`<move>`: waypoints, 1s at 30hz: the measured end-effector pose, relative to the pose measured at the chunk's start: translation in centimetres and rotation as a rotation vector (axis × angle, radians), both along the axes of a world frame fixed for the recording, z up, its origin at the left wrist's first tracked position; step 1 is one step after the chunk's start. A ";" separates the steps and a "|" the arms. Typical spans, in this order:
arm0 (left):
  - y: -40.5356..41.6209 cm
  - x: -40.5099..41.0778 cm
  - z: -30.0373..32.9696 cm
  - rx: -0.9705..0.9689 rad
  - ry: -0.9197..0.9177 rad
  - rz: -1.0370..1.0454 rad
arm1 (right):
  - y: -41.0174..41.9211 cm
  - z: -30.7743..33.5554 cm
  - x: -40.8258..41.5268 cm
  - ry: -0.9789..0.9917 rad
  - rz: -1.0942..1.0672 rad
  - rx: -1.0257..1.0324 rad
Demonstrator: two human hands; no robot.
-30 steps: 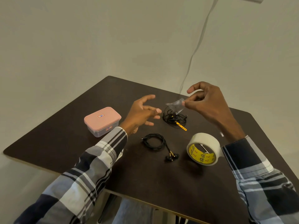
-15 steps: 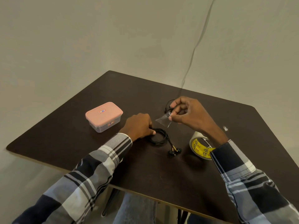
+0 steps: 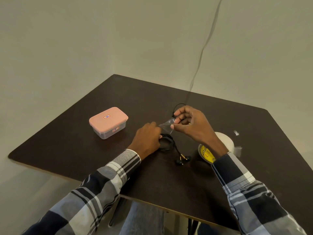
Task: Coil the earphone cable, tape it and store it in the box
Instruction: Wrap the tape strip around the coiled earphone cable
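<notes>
A coiled black earphone cable (image 3: 167,144) lies on the dark table (image 3: 67,146), its two earbuds (image 3: 183,159) trailing toward me. My left hand (image 3: 147,139) grips the left side of the coil, fingers curled over it. Just above the coil my right hand (image 3: 191,126) pinches a clear piece of tape (image 3: 166,126) between thumb and fingers. The closed box (image 3: 108,122), clear with a pink lid, stands to the left. A second black earphone cable (image 3: 177,106) shows behind my right hand, mostly hidden.
The tape roll (image 3: 215,147), white with a yellow core, lies at the right, partly behind my right forearm. Small clear tape scraps (image 3: 237,133) lie on the table's right side. A thin wire (image 3: 203,48) hangs down the wall behind the table.
My left hand came down from the air and took hold of the near coil. My right hand lowered the tape piece from above the far earphones to just over that coil.
</notes>
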State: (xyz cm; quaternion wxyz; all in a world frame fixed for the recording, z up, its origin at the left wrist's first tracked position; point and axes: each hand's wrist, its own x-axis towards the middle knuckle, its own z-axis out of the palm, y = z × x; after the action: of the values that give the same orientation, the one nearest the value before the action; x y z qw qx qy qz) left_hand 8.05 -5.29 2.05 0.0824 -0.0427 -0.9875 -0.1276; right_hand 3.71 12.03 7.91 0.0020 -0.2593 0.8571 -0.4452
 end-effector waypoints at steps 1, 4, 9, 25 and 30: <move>-0.1 0.0 0.2 0.032 -0.003 0.002 | 0.1 0.1 0.0 0.005 -0.003 -0.018; -0.6 -0.3 1.2 0.176 0.029 0.010 | 0.5 0.6 0.1 0.022 -0.010 -0.078; -0.9 -0.3 2.7 0.353 0.161 -0.030 | 0.9 2.0 0.4 0.038 0.026 -0.107; 0.1 0.1 4.7 0.359 0.374 -0.116 | 1.9 3.2 -0.2 0.138 -0.005 0.004; 0.5 0.3 5.0 0.372 0.400 -0.133 | 1.8 3.1 -0.2 0.183 -0.034 0.042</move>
State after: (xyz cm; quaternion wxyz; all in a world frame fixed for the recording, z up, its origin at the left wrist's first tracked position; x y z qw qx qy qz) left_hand 8.37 -4.82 7.02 0.2738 -0.1157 -0.9062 -0.3006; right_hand 3.56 13.84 11.05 -0.0784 -0.2843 0.8671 -0.4015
